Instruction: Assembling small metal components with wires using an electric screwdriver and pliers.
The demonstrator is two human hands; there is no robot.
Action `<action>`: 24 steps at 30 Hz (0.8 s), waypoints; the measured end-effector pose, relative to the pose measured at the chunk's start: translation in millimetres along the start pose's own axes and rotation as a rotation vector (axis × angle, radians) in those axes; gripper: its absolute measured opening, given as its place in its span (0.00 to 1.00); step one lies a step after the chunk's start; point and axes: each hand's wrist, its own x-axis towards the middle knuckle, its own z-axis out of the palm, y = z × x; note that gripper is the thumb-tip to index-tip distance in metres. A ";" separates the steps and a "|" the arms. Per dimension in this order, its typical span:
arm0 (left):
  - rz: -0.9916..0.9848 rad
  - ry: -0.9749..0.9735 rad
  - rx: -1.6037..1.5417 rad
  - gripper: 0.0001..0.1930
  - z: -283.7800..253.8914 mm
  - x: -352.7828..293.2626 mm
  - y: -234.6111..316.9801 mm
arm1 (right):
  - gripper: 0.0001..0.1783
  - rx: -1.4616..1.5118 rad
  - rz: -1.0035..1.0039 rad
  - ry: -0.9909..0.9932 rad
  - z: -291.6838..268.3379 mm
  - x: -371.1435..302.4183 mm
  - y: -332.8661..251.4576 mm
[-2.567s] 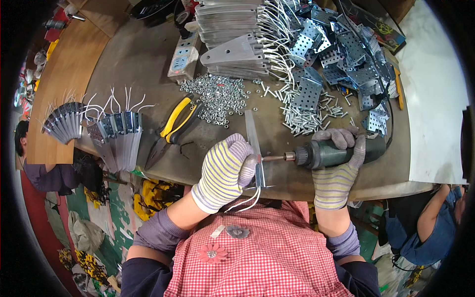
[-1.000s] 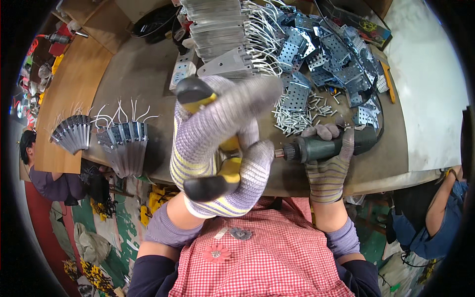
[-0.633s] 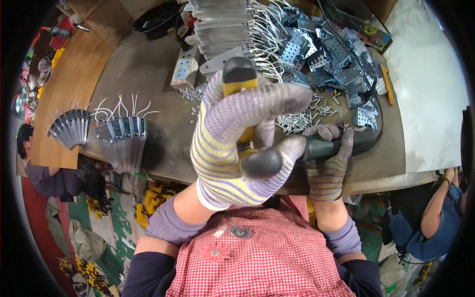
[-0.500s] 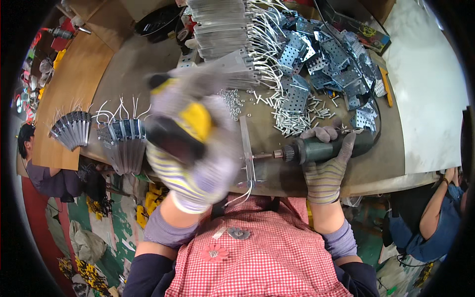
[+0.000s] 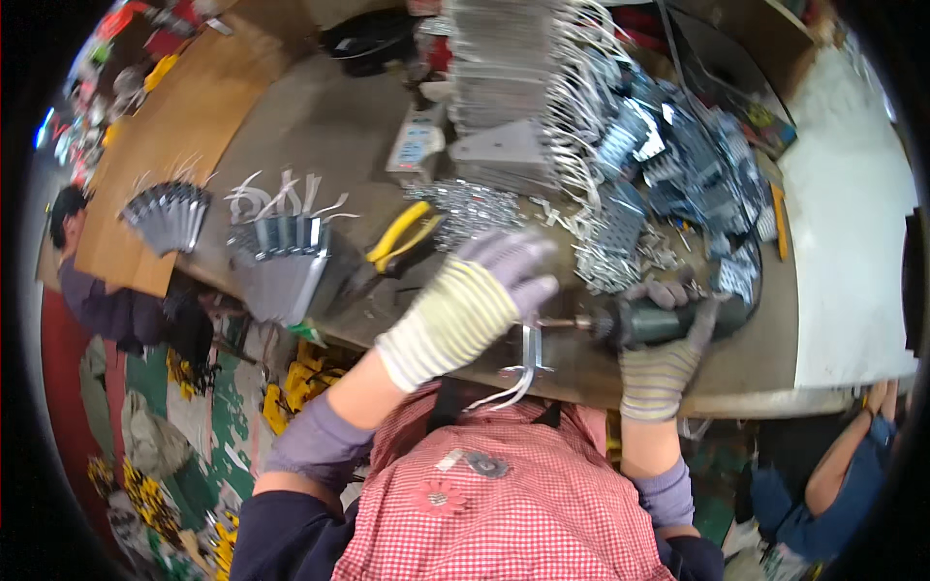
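My left hand (image 5: pixel 489 290), in a striped work glove, is over the near table, fingers stretched out and smeared by motion, with no tool in it. Just beneath its thumb is a narrow metal strip (image 5: pixel 529 356) with white wires at its near end; whether they touch is unclear. My gloved right hand (image 5: pixel 668 353) is wrapped round a dark green electric screwdriver (image 5: pixel 647 321), whose bit points left toward the strip's upper part. Pliers with yellow and black handles (image 5: pixel 399 237) lie on the table left of my left hand.
Small nuts (image 5: pixel 475 208) and loose screws (image 5: pixel 605 266) lie beyond my hands. Perforated metal brackets (image 5: pixel 668 155) are heaped at right, beside stacked wired plates (image 5: pixel 504 77). Two fanned bundles of wired plates (image 5: pixel 281 266) sit at left. A cable runs along the right side.
My left hand has let go of the pliers, now on the table, and moved right toward the strip. My right hand keeps hold of the screwdriver. The whole view has shifted.
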 end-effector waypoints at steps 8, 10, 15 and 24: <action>-0.159 0.277 -0.511 0.14 -50.3 -59.7 -1.6 | 0.27 -0.432 -0.219 -0.075 41.7 -10.3 -65.9; -0.680 0.687 -0.958 0.24 -68.1 -96.5 11.7 | 0.27 -0.851 -0.191 0.101 38.6 -18.7 -113.4; -0.877 0.874 0.226 0.30 -126.0 -136.8 -27.8 | 0.37 -2.371 -0.786 0.080 27.0 -5.3 -183.2; -0.989 0.607 0.688 0.31 -104.8 -160.8 -53.2 | 0.40 -2.583 -0.569 0.362 10.3 4.2 -193.8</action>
